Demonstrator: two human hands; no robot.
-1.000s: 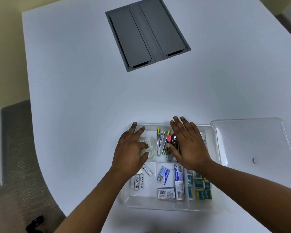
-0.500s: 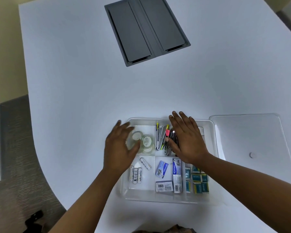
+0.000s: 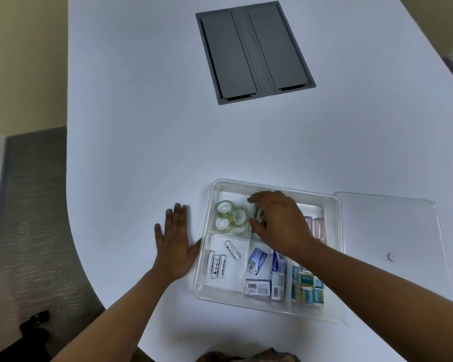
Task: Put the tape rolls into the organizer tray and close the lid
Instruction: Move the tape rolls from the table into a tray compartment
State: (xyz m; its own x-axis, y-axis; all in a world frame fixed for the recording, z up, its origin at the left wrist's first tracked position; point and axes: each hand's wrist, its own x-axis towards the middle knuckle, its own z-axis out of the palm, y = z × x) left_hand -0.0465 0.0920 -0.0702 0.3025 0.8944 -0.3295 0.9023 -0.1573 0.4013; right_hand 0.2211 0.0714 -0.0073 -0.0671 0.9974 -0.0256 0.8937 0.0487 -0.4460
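Clear tape rolls (image 3: 230, 218) sit in the tray (image 3: 335, 257). Left hand (image 3: 175, 241) lies flat and wide on the table (image 3: 141, 126); right hand (image 3: 280, 220) reaches inside, grip unclear.

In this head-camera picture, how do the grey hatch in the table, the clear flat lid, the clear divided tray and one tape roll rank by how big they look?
1. Clear divided tray and clear flat lid: look alike, so unranked.
2. Grey hatch: looks slightly smaller, but lies farther from the camera, so unsure.
3. Clear tape roll: plainly smallest.
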